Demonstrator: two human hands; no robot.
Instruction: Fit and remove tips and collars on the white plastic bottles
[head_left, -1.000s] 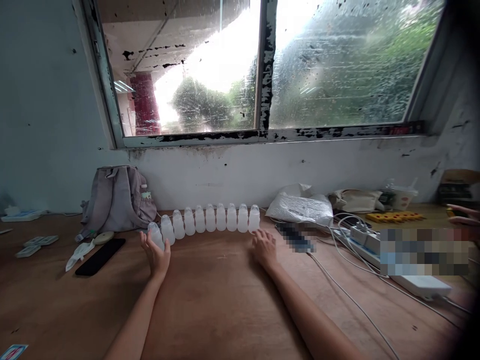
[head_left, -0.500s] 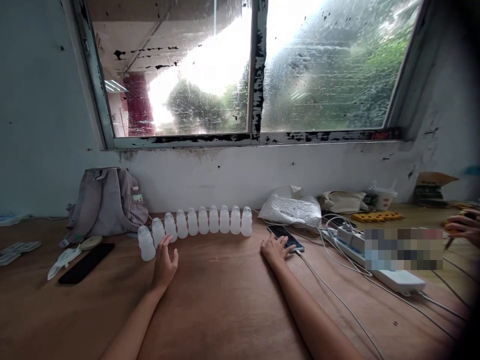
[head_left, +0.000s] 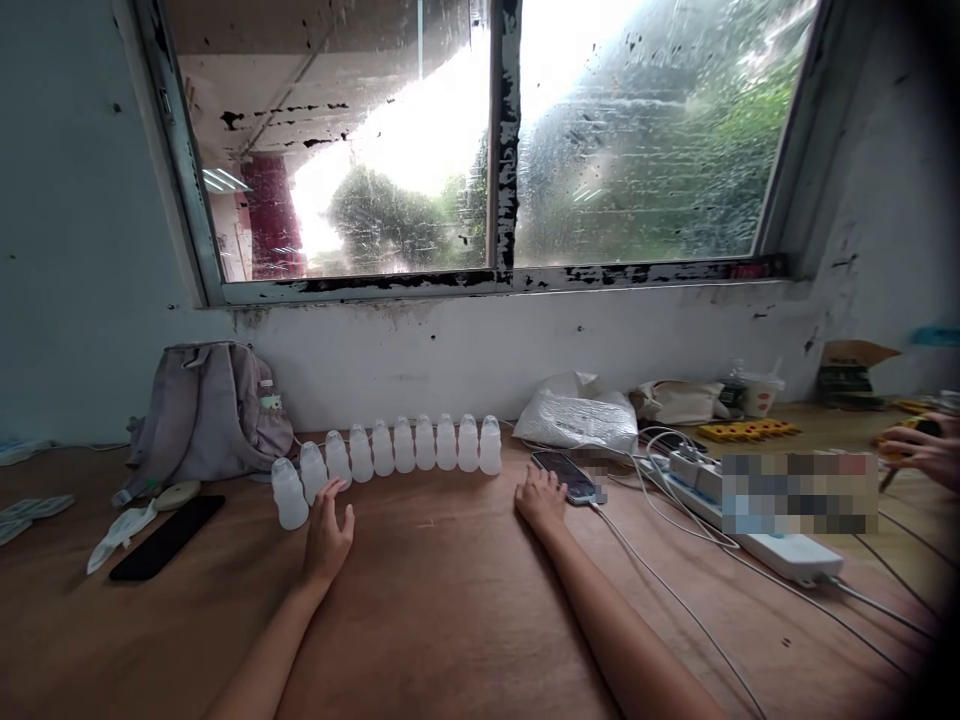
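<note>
Several frosted white baby bottles (head_left: 404, 446) with clear caps stand upright in a curved row on the wooden table (head_left: 420, 620). Near the row's left end, my left hand (head_left: 328, 530) rests with fingers apart and holds nothing; it partly covers the lower part of a bottle behind it. The leftmost bottle (head_left: 289, 496) stands just left of that hand. My right hand (head_left: 541, 500) lies spread on the table at the left edge of a smartphone (head_left: 568, 477), fingertips by its side. A white cable (head_left: 637, 555) runs from the phone toward the front.
A grey backpack (head_left: 214, 410) leans at the back left, with a black flat slab (head_left: 169, 537) before it. Behind the phone lies a silvery bubble bag (head_left: 581, 415). To the right are a white power strip (head_left: 795, 557) and another person's hand (head_left: 926, 450) holding something yellow and black.
My right hand has slid left off the phone's screen onto the table beside it. The left hand stays nearly in place. The whole view has shifted slightly.
</note>
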